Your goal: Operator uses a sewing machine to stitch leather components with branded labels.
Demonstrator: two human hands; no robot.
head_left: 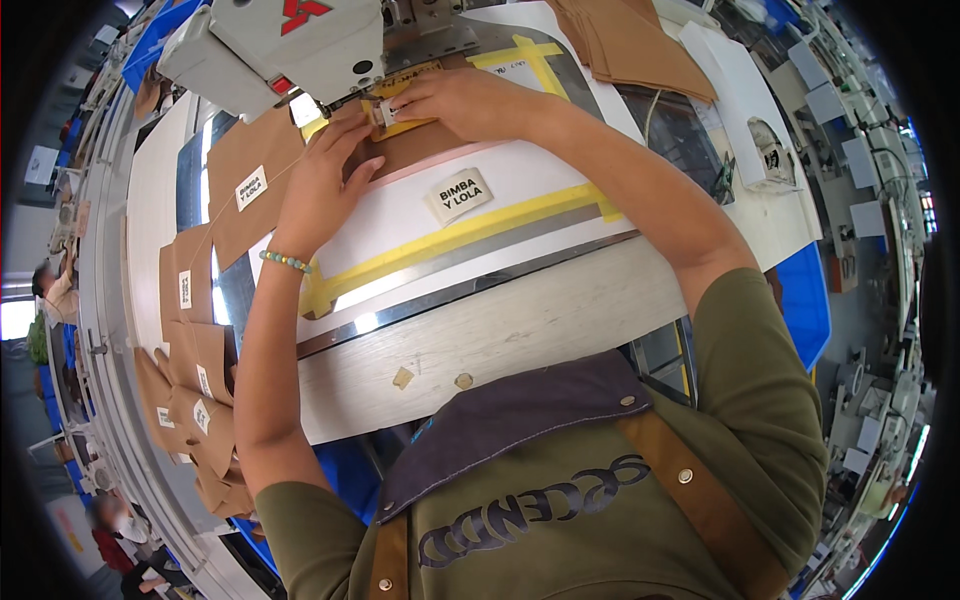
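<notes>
Pale worktop with a wood-like grain (560, 290) is seen in the head view on the near side of the grip, and a white, boxy sewing-machine head (290, 45) is set just beyond it, toward its left. Beneath both hands, a flat brown panel (405, 150) is laid by the needle area. It is touched by the bent fingers of the left hand (330, 175), whose thumb is held well apart; nothing is seen pinched there. Fingertips of the right hand (465, 100) are rested at a small white label (385, 115) between the hands; whether it is pinched or only pressed cannot be told.

Nearer than the grip, a loose cream rectangular label (460, 195) is placed on a white sheet (375, 225). Left of the grip, several labelled brown panels (235, 150) are judged done; beyond and right, stacked plain brown panels (640, 45) appear to be left.
</notes>
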